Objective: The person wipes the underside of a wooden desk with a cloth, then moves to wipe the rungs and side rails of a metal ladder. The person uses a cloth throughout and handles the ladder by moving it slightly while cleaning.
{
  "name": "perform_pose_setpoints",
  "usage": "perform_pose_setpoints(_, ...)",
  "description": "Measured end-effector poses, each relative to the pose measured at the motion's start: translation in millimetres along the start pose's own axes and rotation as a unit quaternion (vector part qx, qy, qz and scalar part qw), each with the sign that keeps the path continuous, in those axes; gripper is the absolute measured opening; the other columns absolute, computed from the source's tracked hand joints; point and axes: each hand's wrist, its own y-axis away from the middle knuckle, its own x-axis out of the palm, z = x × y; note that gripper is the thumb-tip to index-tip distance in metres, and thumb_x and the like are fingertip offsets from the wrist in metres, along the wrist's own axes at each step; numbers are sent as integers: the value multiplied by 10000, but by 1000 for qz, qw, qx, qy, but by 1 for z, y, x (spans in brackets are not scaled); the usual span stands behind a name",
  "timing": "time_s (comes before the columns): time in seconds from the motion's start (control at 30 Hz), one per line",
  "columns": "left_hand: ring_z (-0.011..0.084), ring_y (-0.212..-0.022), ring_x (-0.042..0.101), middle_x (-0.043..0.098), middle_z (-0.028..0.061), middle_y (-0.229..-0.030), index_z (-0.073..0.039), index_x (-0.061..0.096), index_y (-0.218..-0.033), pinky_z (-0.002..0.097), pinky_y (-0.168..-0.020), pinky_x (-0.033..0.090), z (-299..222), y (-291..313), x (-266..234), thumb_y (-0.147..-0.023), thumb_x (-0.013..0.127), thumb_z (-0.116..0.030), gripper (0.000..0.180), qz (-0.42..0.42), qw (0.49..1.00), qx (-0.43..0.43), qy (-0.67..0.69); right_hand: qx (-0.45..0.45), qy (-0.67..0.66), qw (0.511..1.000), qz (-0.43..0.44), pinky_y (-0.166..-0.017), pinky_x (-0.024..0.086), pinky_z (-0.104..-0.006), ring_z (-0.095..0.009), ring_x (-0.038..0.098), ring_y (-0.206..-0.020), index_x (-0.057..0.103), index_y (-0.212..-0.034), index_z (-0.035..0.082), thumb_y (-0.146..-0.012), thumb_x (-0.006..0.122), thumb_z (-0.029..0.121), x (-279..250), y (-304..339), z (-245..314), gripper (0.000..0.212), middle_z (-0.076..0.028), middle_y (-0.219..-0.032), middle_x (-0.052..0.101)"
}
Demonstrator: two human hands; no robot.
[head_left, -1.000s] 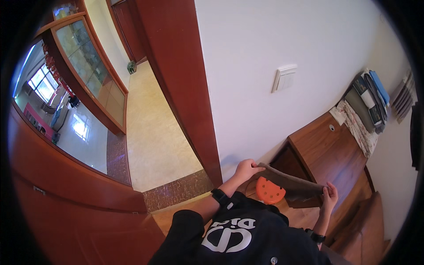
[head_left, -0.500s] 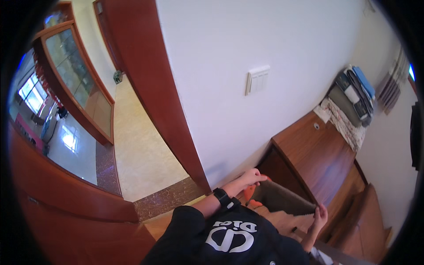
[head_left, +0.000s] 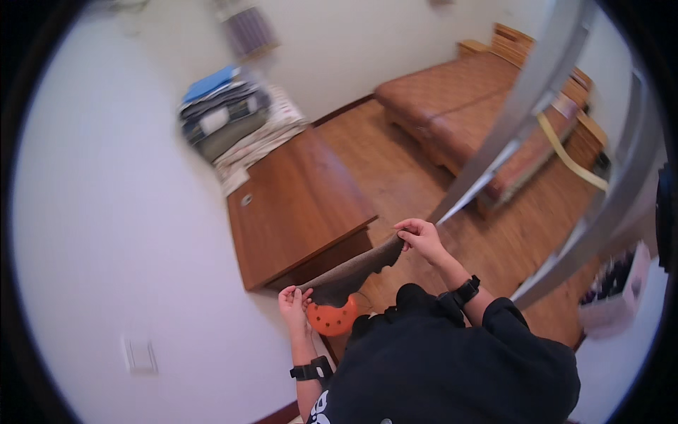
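Dark cloth point(head_left: 353, 273), fingers point(head_left: 408, 227) pinched together, at ends

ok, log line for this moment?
left hand: pinches one end of dark cloth | right hand: pinches other end | dark cloth: stretched between hands | nearby: orange spotted object, wooden desk

Passage over floor point(head_left: 385, 177), desk point(head_left: 300, 212) blocking left, metal frame point(head_left: 544, 71) (slanting) right.

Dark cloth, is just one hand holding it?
No, the left hand and right hand each pinch one end of the dark cloth.
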Motion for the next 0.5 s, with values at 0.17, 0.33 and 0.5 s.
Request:
perform_pose_setpoints(0.17, 202, -773, 667, 594, 58, -906, -44, 494, -1033, 229, -605, 496, 26, -55, 114, -907, 538, -44, 133, 154, 987, -32, -35, 4, -7, 992, -123, -537, 474, -212, -94, 567, -565, 620, -1031, 22, -862, 583, 34, -100, 0, -4, 173, -41, -812, 628)
perform_pose_setpoints(0.33, 194, -801, 656, 605, 74, -945, -34, 499, -1074, 244, -636, 503, 94, -59, 217, -900, 537, -51, 178, 265, 961, -42, -63, -22, -17, 959, -282, -610, 492, -225, -109, 601, -630, 606, -1044, 14, -890, 546, 31, -192, 52, -34, 165, -42, -829, 633)
perform_pose_setpoints(0.5, 202, -1058, 573, 533, 126, -1132, 12, 418, -1186, 289, -883, 447, 120, -40, 323, -888, 496, 4, 308, 334, 942, -23, -19, -45, 16, 917, -396, -732, 486, -260, -131, 605, -790, 577, -1107, 20, -889, 536, 16, -234, 78, -23, 222, -54, -984, 611)
